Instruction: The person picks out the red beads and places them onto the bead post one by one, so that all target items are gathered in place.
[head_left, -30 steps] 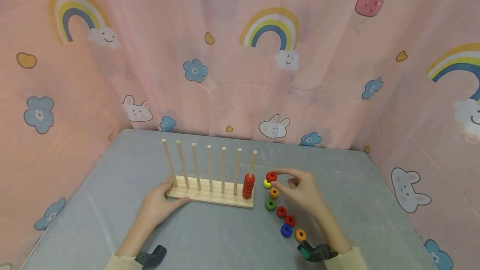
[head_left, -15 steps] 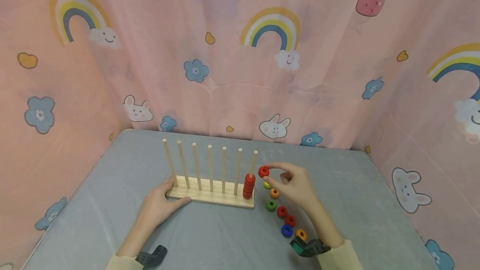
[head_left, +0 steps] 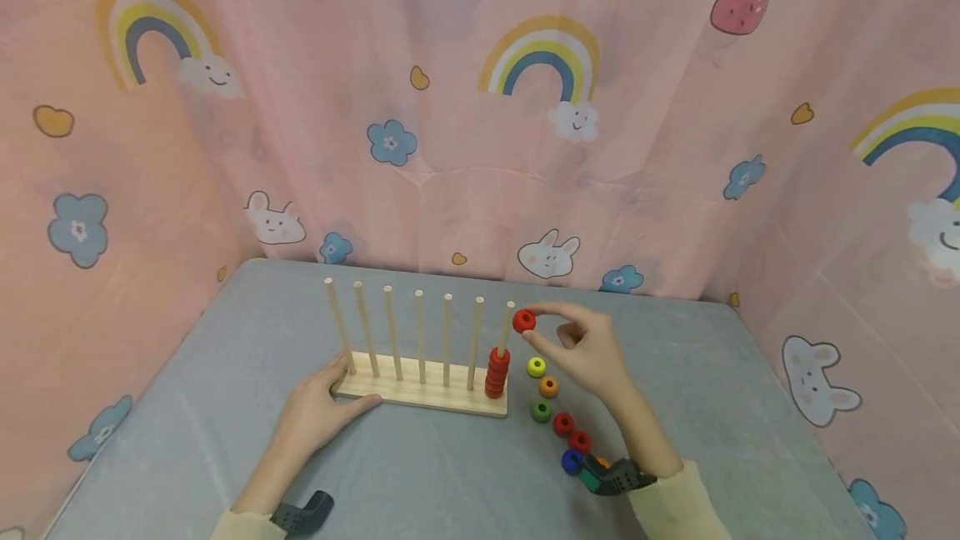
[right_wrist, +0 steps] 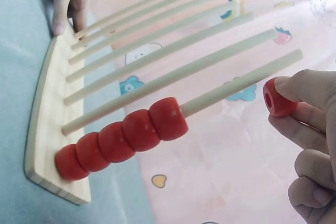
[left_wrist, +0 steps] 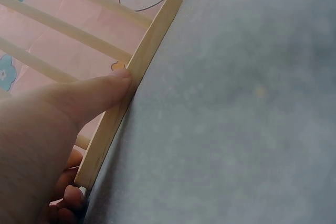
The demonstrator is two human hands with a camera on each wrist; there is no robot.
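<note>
Between thumb and fingers my right hand [head_left: 588, 348] pinches a red bead [head_left: 524, 322], its hole visible in the right wrist view. The bead hangs beside the top of the rightmost peg [right_wrist: 241, 85], apart from it. Several red beads [right_wrist: 118, 141] are stacked on that peg's lower part. The wooden peg rack [head_left: 420, 392] stands on the table, its other pegs bare. At the rack's left end my left hand [head_left: 318, 407] grips the base, thumb [left_wrist: 105, 92] on the front edge and fingers around the end.
Right of the rack lie loose beads: yellow [head_left: 536, 367], orange [head_left: 549, 387], green [head_left: 541, 411], two red [head_left: 563, 423] and blue [head_left: 572, 462]. Another orange bead is mostly hidden by the right wrist's dark strap [head_left: 618, 477]. A pink printed curtain [head_left: 450, 190] hangs behind the grey table [head_left: 420, 473].
My right hand has lifted the red bead up and to the left, from above the yellow bead to beside the rightmost peg's top. The left hand and rack have stayed put.
</note>
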